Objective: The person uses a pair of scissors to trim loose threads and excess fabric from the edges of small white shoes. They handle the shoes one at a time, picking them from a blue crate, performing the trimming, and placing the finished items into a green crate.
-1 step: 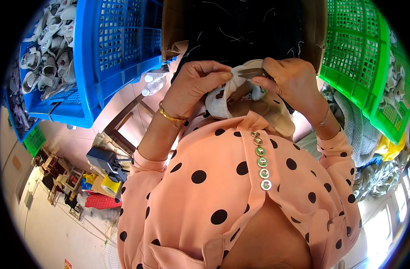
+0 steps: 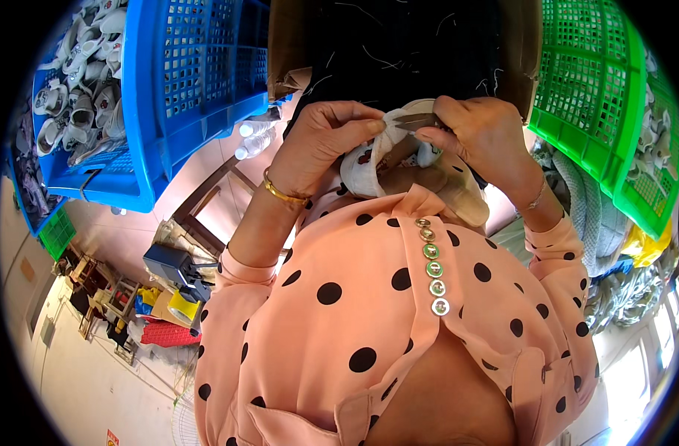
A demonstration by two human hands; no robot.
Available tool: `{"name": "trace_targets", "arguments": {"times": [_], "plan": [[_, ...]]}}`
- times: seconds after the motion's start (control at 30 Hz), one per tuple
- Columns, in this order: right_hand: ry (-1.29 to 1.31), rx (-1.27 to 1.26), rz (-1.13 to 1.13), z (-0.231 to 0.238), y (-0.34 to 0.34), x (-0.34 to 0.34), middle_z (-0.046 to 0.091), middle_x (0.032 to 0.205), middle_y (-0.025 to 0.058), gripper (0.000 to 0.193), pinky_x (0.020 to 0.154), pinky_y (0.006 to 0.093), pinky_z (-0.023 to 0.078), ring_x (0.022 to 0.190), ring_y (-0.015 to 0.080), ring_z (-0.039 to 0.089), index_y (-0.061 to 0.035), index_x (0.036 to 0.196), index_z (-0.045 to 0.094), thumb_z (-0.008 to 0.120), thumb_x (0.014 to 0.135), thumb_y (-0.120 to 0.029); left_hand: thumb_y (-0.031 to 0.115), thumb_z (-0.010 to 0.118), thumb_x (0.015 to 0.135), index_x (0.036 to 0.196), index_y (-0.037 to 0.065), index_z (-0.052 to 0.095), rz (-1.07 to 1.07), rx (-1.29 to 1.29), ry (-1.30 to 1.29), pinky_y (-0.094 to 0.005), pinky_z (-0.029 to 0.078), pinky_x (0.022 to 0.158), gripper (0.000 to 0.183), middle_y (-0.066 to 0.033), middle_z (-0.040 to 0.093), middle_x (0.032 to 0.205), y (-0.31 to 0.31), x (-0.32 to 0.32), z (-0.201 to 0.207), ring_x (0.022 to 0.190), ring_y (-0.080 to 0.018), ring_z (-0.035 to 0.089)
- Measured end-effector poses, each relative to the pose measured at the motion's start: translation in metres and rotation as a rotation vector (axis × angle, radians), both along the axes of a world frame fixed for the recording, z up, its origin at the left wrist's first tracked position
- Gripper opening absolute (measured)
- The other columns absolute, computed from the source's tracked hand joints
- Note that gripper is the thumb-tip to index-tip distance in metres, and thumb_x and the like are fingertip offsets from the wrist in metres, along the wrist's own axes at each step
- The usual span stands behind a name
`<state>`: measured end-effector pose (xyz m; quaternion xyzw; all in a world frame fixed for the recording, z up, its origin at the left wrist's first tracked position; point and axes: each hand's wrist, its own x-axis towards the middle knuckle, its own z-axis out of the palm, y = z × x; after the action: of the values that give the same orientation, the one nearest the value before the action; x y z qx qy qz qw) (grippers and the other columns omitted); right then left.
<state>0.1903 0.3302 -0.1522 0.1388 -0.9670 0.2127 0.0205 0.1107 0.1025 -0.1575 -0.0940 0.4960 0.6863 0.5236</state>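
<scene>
A white fabric shoe upper (image 2: pixel 360 176) with a small dark pattern and beige lining rests against my front, over my lap. My left hand (image 2: pixel 326 137) pinches its top edge between thumb and forefinger. From the right, my right hand (image 2: pixel 482 134) grips a small pair of metal snips (image 2: pixel 419 121) between thumb and fingers. The blades point left and lie at the shoe upper's edge, close to my left fingertips. The snips' handle is hidden inside my right hand. Beige pieces (image 2: pixel 466 197) hang below my right hand; whether they belong to the same upper I cannot tell.
A blue plastic crate (image 2: pixel 142 141) filled with pale shoe uppers (image 2: pixel 79 111) stands at the left. Opposite it is a green crate (image 2: pixel 584 97) with more uppers. Black cloth (image 2: pixel 406 52) with loose thread ends lies ahead, between cardboard sides (image 2: pixel 286 44). Plastic bottles (image 2: pixel 256 137) stand beside the blue crate.
</scene>
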Motion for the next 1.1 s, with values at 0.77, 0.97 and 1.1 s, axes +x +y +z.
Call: {"name": "trace_targets", "arguments": {"times": [0.77,0.97,1.1], "plan": [[-0.101,-0.164,-0.091,-0.013,-0.002,0.0,0.056,0.057,0.0045,0.041,0.046,0.0307,0.043,0.05,0.0219,0.058,-0.0077,0.077,0.057,0.062,0.084,-0.048,0.004,0.066,0.083,0.1,0.0,0.07,0.009,-0.025,-0.007,-0.0253,0.054,0.075,0.017,-0.0096,0.071,0.091,0.002,0.003,-0.002,0.079,-0.0137,0.067],[-0.202,-0.491,-0.197,0.01,-0.018,-0.014,0.062,0.064,0.0071,0.031,0.053,0.0315,0.048,0.058,0.0234,0.064,-0.0108,0.093,0.059,0.068,0.082,-0.038,0.003,0.066,0.084,0.1,0.0,0.069,-0.047,0.021,0.05,-0.0241,0.053,0.075,0.017,-0.007,0.07,0.091,0.003,0.0,-0.002,0.08,-0.0108,0.065],[-0.143,-0.062,-0.157,-0.008,-0.001,-0.032,0.063,0.066,0.0063,0.026,0.053,0.0339,0.049,0.06,0.0255,0.064,-0.0121,0.097,0.058,0.069,0.079,-0.027,0.005,0.067,0.083,0.099,0.0,0.069,-0.12,-0.075,0.135,-0.0238,0.052,0.076,0.016,-0.0056,0.069,0.092,0.005,-0.001,-0.001,0.081,-0.0092,0.063]]}}
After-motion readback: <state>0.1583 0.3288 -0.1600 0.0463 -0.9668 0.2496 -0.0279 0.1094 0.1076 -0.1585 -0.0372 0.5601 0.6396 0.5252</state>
